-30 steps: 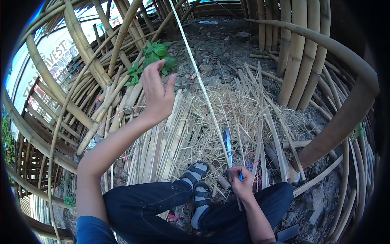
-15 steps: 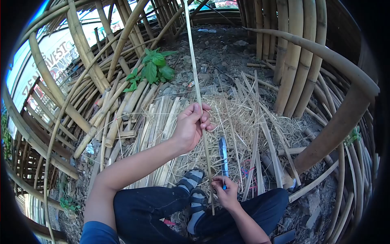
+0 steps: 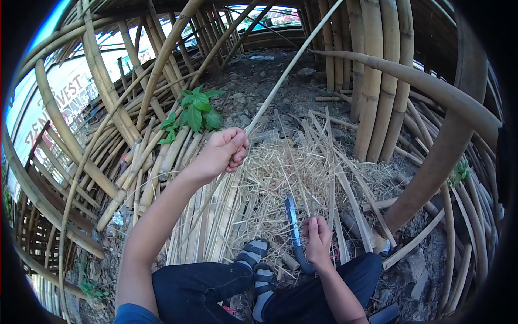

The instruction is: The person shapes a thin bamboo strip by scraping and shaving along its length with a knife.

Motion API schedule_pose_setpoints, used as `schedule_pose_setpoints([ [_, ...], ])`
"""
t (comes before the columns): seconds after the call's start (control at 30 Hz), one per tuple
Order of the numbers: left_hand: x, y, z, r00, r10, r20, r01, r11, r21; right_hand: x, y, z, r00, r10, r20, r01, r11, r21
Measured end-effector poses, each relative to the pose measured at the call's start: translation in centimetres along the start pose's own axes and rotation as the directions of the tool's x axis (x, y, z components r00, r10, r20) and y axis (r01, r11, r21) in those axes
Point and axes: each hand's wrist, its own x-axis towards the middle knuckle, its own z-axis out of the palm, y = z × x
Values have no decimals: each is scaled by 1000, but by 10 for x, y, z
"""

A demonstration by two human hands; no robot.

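My left hand is closed around a long, thin bamboo strip. From the fist the strip slants up and to the right, past the top of the view. Its lower end is hard to tell apart from the split pieces below. My right hand is closed, thumb against fingers, above my right knee; whatever it may pinch I cannot make out. Just left of it is a long-bladed knife, blade pointing away from me. The knife's dark handle lies beside my right wrist, outside the fingers.
Pale bamboo shavings cover the ground ahead. Split bamboo slats lie to the left, near a green plant. A thick bamboo post leans at the right, with upright poles behind it.
My left hand has moved left, and the strip has swung from near upright to a slant up to the right. My right hand has shifted right and up, away from the strip's lower part.
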Motion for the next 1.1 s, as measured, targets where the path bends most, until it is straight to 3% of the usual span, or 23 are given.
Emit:
schedule_pose_setpoints([
  [0.07, -20, -15, 10, 993, -111, 31, 110, 993, 42, 1, -12, 8, 992, -91, 92, 85, 994, 66],
  [0.1, -30, -27, 14, 978, -198, 64, 193, 978, 74, 1, -19, 13, 995, -56, 85, 51, 997, 61],
  [0.13, -40, -39, 18, 954, -284, 95, 274, 956, 108, 0, -26, 19, 992, 26, 125, -61, 957, 282],
  [0.17, -50, -56, 19, 926, -333, 177, 339, 941, -4, 2, -31, 23, 980, 95, 174, -169, 857, 486],
  [0.27, -78, -87, 32, 869, -415, 272, 456, 883, -112, 6, -30, 32, 973, 151, 174, -219, 838, 500],
  [0.3, -83, -100, 29, 828, -408, 385, 485, 865, -128, 8, -26, 38, 968, 176, 177, -243, 833, 498],
  [0.37, -93, -117, 29, 792, -465, 395, 538, 838, -92, 7, -19, 52, 942, 259, 213, -335, 759, 558],
  [0.47, -97, -126, 22, 758, -505, 412, 580, 811, -73, 10, -5, 64, 946, 229, 230, -321, 753, 574],
  [0.6, -112, -151, 3, 772, -525, 359, 582, 811, -64, 21, 10, 88, 954, 143, 262, -254, 850, 462],
  [0.67, -124, -170, -8, 795, -509, 329, 592, 767, -245, 23, 17, 103, 956, 112, 270, -231, 855, 463],
  [0.73, -136, -185, -20, 796, -536, 280, 597, 770, -224, 23, 22, 115, 922, 154, 354, -286, 889, 357],
  [0.87, -149, -197, -32, 770, -615, 171, 633, 769, -85, 25, 51, 129, 920, 249, 302, -330, 907, 260],
  [0.93, -150, -200, -35, 767, -622, 158, 634, 773, -29, 36, 66, 125, 906, 328, 267, -403, 861, 311],
  [1.0, -148, -204, -36, 783, -617, 80, 618, 786, 6, 50, 74, 113, 897, 422, 130, -439, 827, 351],
  [1.1, -137, -197, -32, 774, -626, 92, 623, 779, 64, 73, 81, 90, 911, 412, 4, -395, 870, 295],
])
